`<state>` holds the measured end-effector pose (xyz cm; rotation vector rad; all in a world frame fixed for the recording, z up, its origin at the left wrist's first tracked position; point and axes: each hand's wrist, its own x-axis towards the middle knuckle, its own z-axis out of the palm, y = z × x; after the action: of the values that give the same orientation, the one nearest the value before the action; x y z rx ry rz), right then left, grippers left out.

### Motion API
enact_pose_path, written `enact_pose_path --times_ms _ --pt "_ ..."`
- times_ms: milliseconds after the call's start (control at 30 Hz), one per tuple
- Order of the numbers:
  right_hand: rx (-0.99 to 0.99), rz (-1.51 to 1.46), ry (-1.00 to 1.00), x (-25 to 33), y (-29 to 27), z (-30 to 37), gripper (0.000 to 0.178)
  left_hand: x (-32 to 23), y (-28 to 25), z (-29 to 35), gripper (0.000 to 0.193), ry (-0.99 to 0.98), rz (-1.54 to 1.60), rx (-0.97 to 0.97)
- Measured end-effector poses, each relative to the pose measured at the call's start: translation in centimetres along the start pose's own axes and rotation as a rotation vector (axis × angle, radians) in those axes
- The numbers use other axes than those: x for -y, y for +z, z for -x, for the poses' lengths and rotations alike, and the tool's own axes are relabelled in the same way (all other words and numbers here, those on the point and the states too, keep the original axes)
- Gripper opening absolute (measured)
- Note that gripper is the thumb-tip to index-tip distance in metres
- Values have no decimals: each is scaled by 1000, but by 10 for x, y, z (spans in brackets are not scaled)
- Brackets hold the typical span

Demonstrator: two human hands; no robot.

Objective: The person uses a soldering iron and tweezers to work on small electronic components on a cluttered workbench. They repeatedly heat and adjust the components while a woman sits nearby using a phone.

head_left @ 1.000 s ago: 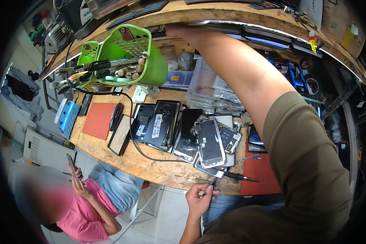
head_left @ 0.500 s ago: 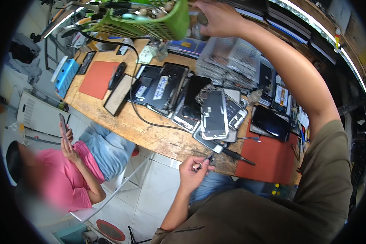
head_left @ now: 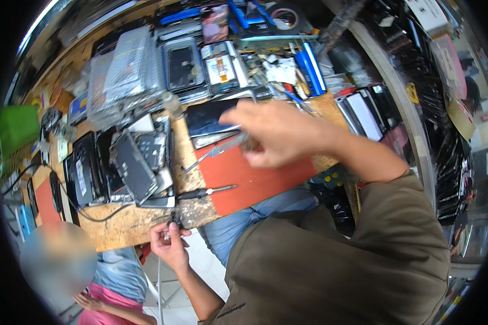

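My left hand (head_left: 169,242) is at the table's near edge, fingers pinched around a small dark part (head_left: 173,219) with shiny metal bits; its kind is unclear. My right hand (head_left: 279,132), smeared by motion, is above an orange-red mat (head_left: 257,176). A blurred greyish thing (head_left: 248,142) shows between its thumb and fingers, too indistinct to name. Just beyond that hand, a phone with a dark glossy screen (head_left: 209,118) lies at the mat's far edge. Between my hands rests a soldering iron (head_left: 198,193), its metal tip toward the mat.
Dismantled phones and screens (head_left: 134,165) are piled left of the mat. Stacked clear plastic trays (head_left: 130,65) stand behind them, near a small bottle (head_left: 172,104). A green basket (head_left: 17,127) is at far left. Another person (head_left: 114,276) sits at lower left.
My view has swung to the right. My right hand has come from beside the green basket to above the orange-red mat. My left hand still pinches the small part near the table edge.
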<state>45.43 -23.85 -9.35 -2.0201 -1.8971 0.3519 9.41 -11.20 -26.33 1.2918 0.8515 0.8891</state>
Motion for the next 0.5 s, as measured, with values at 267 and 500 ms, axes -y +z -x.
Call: enact_pose_path --times_ms 267,500 --pt "-120 11 0 -14 67 17 60 8 2 -1 18 63 -65 -151" --pt "-361 -116 41 -37 54 58 50 6 0 -2 17 -1 -104 -213"
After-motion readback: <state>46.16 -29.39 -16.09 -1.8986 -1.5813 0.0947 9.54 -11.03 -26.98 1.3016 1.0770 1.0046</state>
